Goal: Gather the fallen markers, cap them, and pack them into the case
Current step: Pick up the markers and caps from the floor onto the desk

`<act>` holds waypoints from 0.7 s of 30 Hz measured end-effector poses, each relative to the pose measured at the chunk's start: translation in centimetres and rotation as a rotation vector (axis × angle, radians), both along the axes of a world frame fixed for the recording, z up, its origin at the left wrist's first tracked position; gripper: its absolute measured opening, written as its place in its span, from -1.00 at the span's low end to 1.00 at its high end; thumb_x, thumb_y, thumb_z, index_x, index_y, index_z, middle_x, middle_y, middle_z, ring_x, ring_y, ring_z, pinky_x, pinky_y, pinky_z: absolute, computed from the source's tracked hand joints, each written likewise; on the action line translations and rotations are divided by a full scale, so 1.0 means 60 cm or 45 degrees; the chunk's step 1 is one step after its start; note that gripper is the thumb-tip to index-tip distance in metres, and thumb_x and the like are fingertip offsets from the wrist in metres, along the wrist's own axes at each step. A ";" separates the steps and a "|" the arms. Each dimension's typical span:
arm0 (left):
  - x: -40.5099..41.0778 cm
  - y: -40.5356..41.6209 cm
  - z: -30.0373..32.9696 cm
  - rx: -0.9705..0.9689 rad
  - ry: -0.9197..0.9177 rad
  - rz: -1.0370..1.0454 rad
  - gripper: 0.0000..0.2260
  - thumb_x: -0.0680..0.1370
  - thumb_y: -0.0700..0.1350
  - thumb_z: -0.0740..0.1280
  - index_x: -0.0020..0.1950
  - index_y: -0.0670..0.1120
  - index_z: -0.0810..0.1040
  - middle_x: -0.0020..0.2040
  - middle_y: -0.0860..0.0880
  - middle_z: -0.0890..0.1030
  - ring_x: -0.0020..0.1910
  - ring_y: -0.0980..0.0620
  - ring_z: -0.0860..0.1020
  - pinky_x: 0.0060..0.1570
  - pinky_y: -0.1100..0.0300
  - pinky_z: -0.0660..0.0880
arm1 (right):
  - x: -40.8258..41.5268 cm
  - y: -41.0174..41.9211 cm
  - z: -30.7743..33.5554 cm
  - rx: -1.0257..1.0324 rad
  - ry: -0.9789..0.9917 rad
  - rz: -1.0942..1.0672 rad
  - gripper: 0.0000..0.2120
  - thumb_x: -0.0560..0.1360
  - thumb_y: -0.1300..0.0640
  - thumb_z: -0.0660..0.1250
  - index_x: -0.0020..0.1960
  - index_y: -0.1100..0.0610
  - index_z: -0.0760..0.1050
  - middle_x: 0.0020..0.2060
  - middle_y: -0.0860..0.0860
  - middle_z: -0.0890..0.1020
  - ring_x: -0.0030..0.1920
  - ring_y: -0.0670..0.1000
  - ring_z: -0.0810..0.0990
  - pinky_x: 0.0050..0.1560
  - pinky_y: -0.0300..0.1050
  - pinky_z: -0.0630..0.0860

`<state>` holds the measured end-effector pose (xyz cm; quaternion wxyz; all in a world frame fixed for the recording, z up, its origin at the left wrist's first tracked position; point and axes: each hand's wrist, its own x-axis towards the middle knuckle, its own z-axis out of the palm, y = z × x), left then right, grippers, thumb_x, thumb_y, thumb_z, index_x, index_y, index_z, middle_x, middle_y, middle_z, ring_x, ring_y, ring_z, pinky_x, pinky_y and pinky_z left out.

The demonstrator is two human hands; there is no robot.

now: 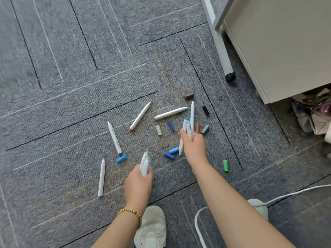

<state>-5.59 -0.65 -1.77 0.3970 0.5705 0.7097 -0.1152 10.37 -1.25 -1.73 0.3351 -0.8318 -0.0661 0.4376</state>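
On the carpet [71,104] | left hand [138,183] and right hand [194,145] each clutch a bunch of markers [145,163] | more markers and caps [171,125] scattered; case not visible | imo grab markers first, sweep caps after

Grey carpet [71,51] with uncapped white markers and loose caps scattered across it. The left hand [138,183], a bead bracelet [129,213] on its wrist, grips a small bunch of markers [145,162]. The right hand [194,145], farther and to the right, grips several more markers [188,125]. Left of the hands lie a blue-tipped marker [101,177] and a longer one [114,137] whose near end touches a light blue cap [121,158]. Farther off lie a brown-tipped marker [140,115] and a white one [171,113]. A green cap [225,165] sits apart at right, a brown cap [189,96] far. A white cabinet [286,42] stands far right; shoes [152,228] and a white cable [286,194] are near.
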 end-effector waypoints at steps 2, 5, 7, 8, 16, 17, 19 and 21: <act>0.007 0.017 0.002 0.033 -0.080 -0.007 -0.80 0.56 0.03 0.22 -0.20 -0.04 0.43 -0.37 -0.02 0.52 -0.42 0.00 0.49 -0.41 0.14 0.43 | 0.015 0.007 0.000 -0.091 -0.162 0.290 -0.66 0.59 -0.05 0.16 0.00 0.20 0.54 -0.06 0.15 0.55 -0.23 0.02 0.51 -0.42 -0.25 0.33; 0.022 0.057 -0.001 0.086 -0.136 -0.120 -0.85 0.54 -0.01 0.24 -0.17 -0.06 0.45 -0.31 -0.06 0.56 -0.39 -0.05 0.55 -0.37 0.06 0.55 | 0.029 0.023 0.004 -0.218 -0.402 0.593 -0.68 0.60 -0.05 0.12 0.06 0.19 0.47 -0.06 0.06 0.49 -0.29 -0.02 0.46 -0.42 -0.22 0.33; 0.036 0.092 -0.003 0.152 -0.159 -0.214 -0.86 0.55 -0.04 0.25 -0.09 -0.11 0.47 -0.25 -0.06 0.55 -0.41 0.01 0.49 -0.44 0.12 0.52 | 0.043 0.038 0.012 -0.263 -0.566 0.600 -0.72 0.59 0.00 0.17 0.15 0.19 0.39 -0.03 0.04 0.47 -0.27 -0.03 0.45 -0.43 -0.24 0.25; 0.043 0.112 -0.004 0.189 -0.177 -0.238 -0.85 0.56 -0.06 0.24 -0.03 -0.13 0.47 -0.23 -0.06 0.54 -0.40 0.03 0.48 -0.45 0.16 0.51 | 0.052 0.046 0.014 -0.301 -0.622 0.582 -0.73 0.59 0.03 0.18 0.18 0.19 0.35 -0.01 0.07 0.52 -0.23 0.02 0.48 -0.42 -0.21 0.25; 0.119 0.249 -0.013 0.386 0.068 -0.652 -0.88 0.59 -0.10 0.21 0.05 -0.13 0.39 -0.24 -0.01 0.46 -0.38 0.09 0.41 -0.49 0.25 0.33 | 0.102 0.084 -0.015 -0.546 -0.596 0.465 -0.66 0.59 0.02 0.20 0.22 0.25 0.34 0.13 0.19 0.57 0.10 0.20 0.56 -0.16 -0.05 0.37; 0.116 0.261 -0.016 0.355 0.115 -0.619 -0.86 0.57 -0.10 0.25 0.04 -0.16 0.39 -0.19 -0.05 0.48 -0.36 0.04 0.42 -0.44 0.21 0.33 | 0.104 0.086 -0.018 -0.555 -0.585 0.460 -0.67 0.58 0.03 0.21 0.21 0.25 0.35 0.12 0.19 0.57 0.10 0.20 0.56 -0.14 -0.03 0.40; 0.103 0.273 -0.023 0.253 0.183 -0.602 -0.78 0.53 -0.06 0.34 0.00 -0.18 0.39 -0.12 -0.13 0.48 -0.32 -0.03 0.43 -0.38 0.14 0.36 | 0.110 0.089 -0.024 -0.582 -0.541 0.463 -0.71 0.57 0.07 0.23 0.19 0.25 0.39 0.11 0.18 0.57 0.10 0.20 0.56 -0.11 -0.02 0.43; 0.094 0.275 -0.031 0.207 0.237 -0.647 -0.77 0.52 -0.05 0.35 -0.07 -0.17 0.37 -0.05 -0.17 0.49 -0.33 -0.05 0.45 -0.37 0.13 0.38 | 0.113 0.094 -0.027 -0.594 -0.486 0.452 -0.75 0.56 0.12 0.24 0.16 0.25 0.42 0.10 0.17 0.57 0.10 0.20 0.55 -0.11 -0.04 0.41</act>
